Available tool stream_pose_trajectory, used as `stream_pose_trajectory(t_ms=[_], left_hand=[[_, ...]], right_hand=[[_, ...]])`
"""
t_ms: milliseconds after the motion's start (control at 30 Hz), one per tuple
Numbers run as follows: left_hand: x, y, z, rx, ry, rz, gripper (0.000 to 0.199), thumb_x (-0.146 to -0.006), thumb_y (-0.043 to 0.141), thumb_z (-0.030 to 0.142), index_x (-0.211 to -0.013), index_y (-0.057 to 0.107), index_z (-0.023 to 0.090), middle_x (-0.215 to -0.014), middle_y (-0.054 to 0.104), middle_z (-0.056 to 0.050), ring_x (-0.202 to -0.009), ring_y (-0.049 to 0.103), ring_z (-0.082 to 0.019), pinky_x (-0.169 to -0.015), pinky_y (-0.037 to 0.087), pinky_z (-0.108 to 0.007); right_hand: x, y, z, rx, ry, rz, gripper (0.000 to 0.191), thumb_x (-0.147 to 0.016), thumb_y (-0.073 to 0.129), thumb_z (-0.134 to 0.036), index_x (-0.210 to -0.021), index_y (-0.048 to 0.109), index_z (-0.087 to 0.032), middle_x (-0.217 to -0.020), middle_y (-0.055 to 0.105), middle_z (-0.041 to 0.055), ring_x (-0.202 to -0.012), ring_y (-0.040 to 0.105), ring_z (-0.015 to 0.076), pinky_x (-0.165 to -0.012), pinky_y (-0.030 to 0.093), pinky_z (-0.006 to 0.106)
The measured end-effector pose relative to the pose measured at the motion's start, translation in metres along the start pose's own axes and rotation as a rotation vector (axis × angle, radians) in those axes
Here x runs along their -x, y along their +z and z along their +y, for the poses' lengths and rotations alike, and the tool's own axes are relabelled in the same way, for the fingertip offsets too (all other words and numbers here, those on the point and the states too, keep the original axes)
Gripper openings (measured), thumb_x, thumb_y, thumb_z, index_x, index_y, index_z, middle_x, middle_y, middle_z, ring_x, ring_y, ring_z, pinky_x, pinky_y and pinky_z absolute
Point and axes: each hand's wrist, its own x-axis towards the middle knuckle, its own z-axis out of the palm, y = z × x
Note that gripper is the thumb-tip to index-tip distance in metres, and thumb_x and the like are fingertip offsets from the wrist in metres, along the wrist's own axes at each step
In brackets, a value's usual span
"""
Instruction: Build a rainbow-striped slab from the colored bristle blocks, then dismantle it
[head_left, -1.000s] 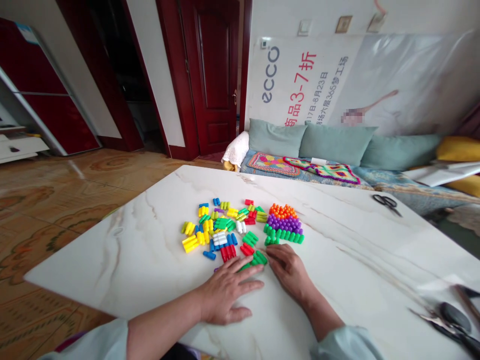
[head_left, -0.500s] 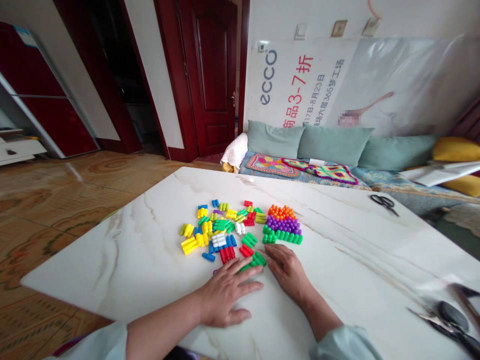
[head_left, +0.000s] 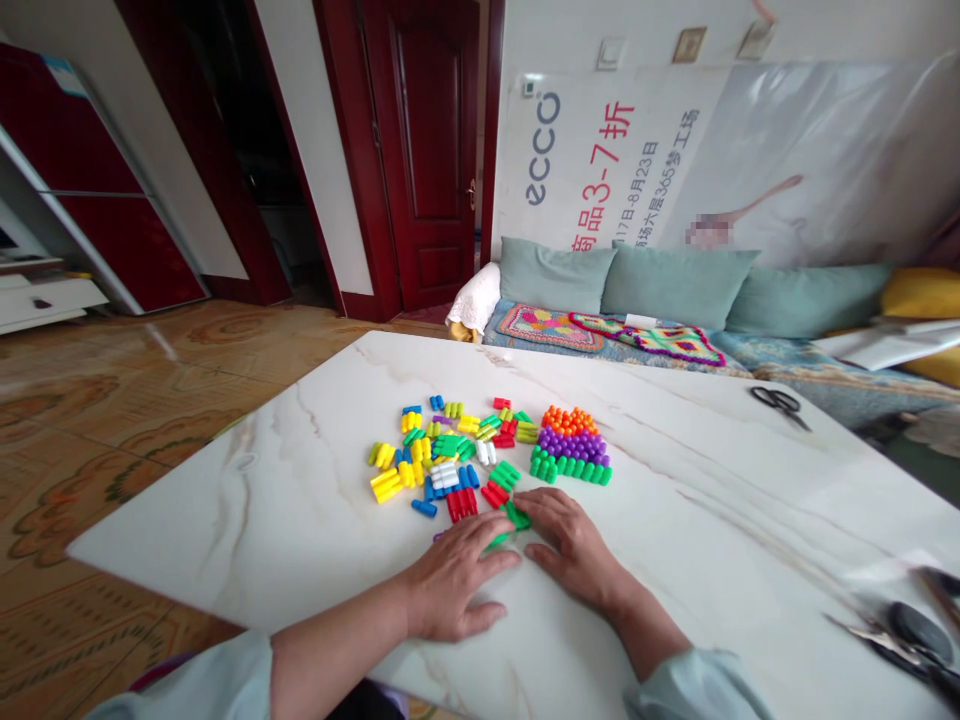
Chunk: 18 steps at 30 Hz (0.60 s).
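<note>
Shifted toward nine o'clock, your half-curled right hand (head_left: 571, 540) reaches green blocks (head_left: 517, 516) on the bench (head_left: 720, 570), hold unclear; your left hand (head_left: 454, 578), spread and gripping nothing, likely fences them at eight o'clock.

multicoloured pieces (head_left: 444, 476): scattered | orange-purple-green cluster (head_left: 572, 447): packed in bands, right | green piece (head_left: 517, 517): partly hidden

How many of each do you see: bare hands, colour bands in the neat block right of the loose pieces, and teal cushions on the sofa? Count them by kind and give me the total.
Bare hands: 2 (left hand, right hand)
Colour bands: 3 (orange band, purple band, green band)
Teal cushions: 3
Total: 8
</note>
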Motion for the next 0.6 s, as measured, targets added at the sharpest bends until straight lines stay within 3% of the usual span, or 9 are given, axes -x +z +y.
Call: stream_pose_trajectory(t_ms=[167, 300, 467, 533, 600], left_hand=[[0.0009, -0.0001, 0.0006, 0.016, -0.007, 0.026, 0.062, -0.077, 0.064, 0.033, -0.135, 0.043, 0.023, -0.142, 0.039, -0.012, -0.132, 0.038, -0.030, -0.111, 0.033, -0.045], [0.0006, -0.0001, 0.0004, 0.020, -0.004, 0.028, 0.064, -0.078, 0.062, 0.032, -0.137, 0.039, 0.024, -0.149, 0.031, -0.012, -0.135, 0.035, -0.030, -0.111, 0.033, -0.045], [0.0016, 0.0016, -0.0009, 0.016, -0.004, 0.020, 0.060, -0.079, 0.061, 0.032, -0.135, 0.042, 0.024, -0.158, 0.013, -0.009, -0.137, 0.032, -0.032, -0.110, 0.033, -0.047], [0.0018, 0.0020, -0.0011, 0.012, -0.002, 0.019, 0.059, -0.078, 0.061, 0.031, -0.134, 0.043, 0.024, -0.158, 0.011, -0.008, -0.137, 0.032, -0.032, -0.110, 0.033, -0.047], [0.0015, 0.0017, -0.0007, 0.008, -0.001, 0.013, 0.057, -0.077, 0.062, 0.031, -0.131, 0.046, 0.024, -0.158, 0.013, -0.008, -0.137, 0.033, -0.033, -0.111, 0.033, -0.047]], right_hand=[[0.0006, 0.0006, -0.0013, -0.016, 0.036, 0.023, 0.029, -0.085, 0.060, -0.031, -0.113, 0.061, -0.024, -0.108, 0.062, 0.0084, -0.100, 0.055, 0.0232, -0.087, 0.047, 0.039], [0.0025, -0.0002, -0.0034, -0.042, 0.075, 0.039, 0.024, -0.087, 0.058, -0.037, -0.105, 0.059, -0.021, -0.099, 0.061, 0.0075, -0.092, 0.056, 0.0215, -0.083, 0.047, 0.036], [0.0046, 0.0002, -0.0019, -0.050, 0.161, 0.047, 0.024, -0.093, 0.047, -0.035, -0.110, 0.057, -0.021, -0.096, 0.062, 0.0069, -0.087, 0.058, 0.0188, -0.079, 0.047, 0.032], [0.0045, 0.0009, -0.0005, -0.047, 0.195, 0.055, 0.026, -0.094, 0.045, -0.031, -0.115, 0.056, -0.021, -0.097, 0.063, 0.0064, -0.086, 0.058, 0.0181, -0.078, 0.047, 0.031], [0.0038, 0.0018, 0.0003, -0.035, 0.203, 0.056, 0.021, -0.093, 0.046, -0.028, -0.108, 0.059, -0.021, -0.091, 0.063, 0.0051, -0.083, 0.058, 0.0176, -0.076, 0.047, 0.030]])
